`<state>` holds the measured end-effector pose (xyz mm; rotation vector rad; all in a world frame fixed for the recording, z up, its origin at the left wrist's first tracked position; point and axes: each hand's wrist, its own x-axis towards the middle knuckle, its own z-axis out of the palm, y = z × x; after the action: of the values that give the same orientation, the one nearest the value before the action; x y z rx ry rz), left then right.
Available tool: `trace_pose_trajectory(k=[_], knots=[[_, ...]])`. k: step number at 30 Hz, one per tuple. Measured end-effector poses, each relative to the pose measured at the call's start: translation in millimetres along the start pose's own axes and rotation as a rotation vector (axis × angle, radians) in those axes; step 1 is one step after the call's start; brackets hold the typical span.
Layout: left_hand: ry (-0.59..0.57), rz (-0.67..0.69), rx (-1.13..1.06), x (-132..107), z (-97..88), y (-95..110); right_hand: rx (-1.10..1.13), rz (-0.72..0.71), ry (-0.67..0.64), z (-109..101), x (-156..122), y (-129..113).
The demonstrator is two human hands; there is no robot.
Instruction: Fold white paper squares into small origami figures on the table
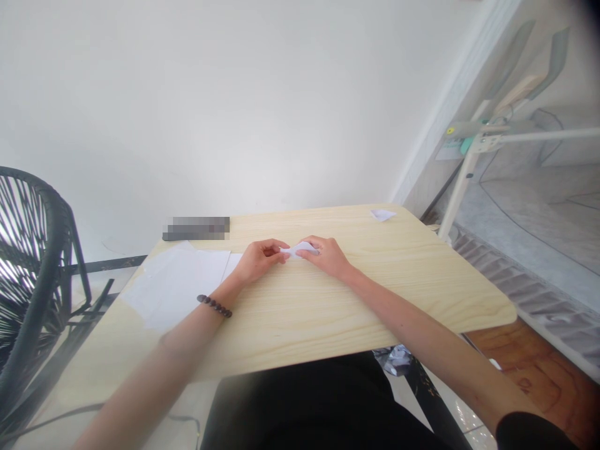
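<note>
Both hands meet over the middle of a pale wooden table [356, 312]. A small folded piece of white paper [298, 250] lies between them. My left hand [259, 259] pinches its left end with curled fingers; a dark bead bracelet [214, 305] circles that wrist. My right hand [327, 255] covers and presses the paper's right end, fingers closed over it. Flat white paper sheets [180, 281] lie on the table just left of my left hand.
A small folded white paper [383, 214] sits at the table's far right corner. A dark flat object [195, 228] lies at the far edge. A black wire chair [32, 275] stands at left, a white drying rack [473, 147] at right.
</note>
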<state>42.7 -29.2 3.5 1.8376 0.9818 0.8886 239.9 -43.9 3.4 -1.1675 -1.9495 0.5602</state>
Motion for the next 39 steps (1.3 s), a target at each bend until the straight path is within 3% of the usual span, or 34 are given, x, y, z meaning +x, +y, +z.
trace_pose_trajectory(k=[11,22,29,39], knots=[[-0.001,-0.041,0.018,-0.6,1.5,-0.4,0.041,-0.019,-0.021,0.6,-0.9,-0.7],[0.198,0.195,0.345,-0.7,2.6,4.9,0.006,0.036,0.043,1.8,0.7,4.1],[0.164,0.270,0.423,-0.4,2.0,1.8,-0.007,0.033,0.038,1.8,-0.1,1.6],[0.078,0.149,0.370,-0.9,2.4,3.8,0.004,-0.028,0.002,1.1,-1.9,-1.4]])
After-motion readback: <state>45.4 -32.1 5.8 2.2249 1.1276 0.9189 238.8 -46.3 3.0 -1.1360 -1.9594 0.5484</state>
